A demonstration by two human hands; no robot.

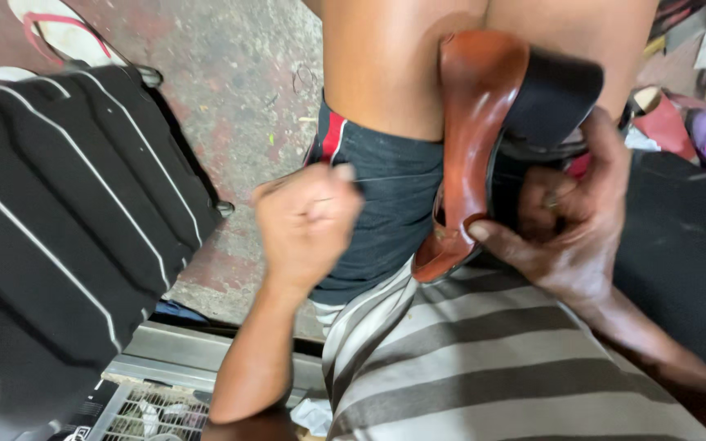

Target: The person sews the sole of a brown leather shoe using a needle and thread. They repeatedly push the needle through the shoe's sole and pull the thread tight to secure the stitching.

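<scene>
Two bare hands work a brown block-heeled shoe [471, 147] braced on the lap: right hand [569, 224] clasps its toe, left hand [308, 220] fisted alongside, seemingly mid-repair, steadiness needed next.

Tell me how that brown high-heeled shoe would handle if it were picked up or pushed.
The brown high-heeled shoe looks stiff: its sole keeps its curve while the right hand grips it. The thick black block heel probably makes it heel-heavy. The glossy leather may be a little slippery, and it seems unlikely to roll.
</scene>
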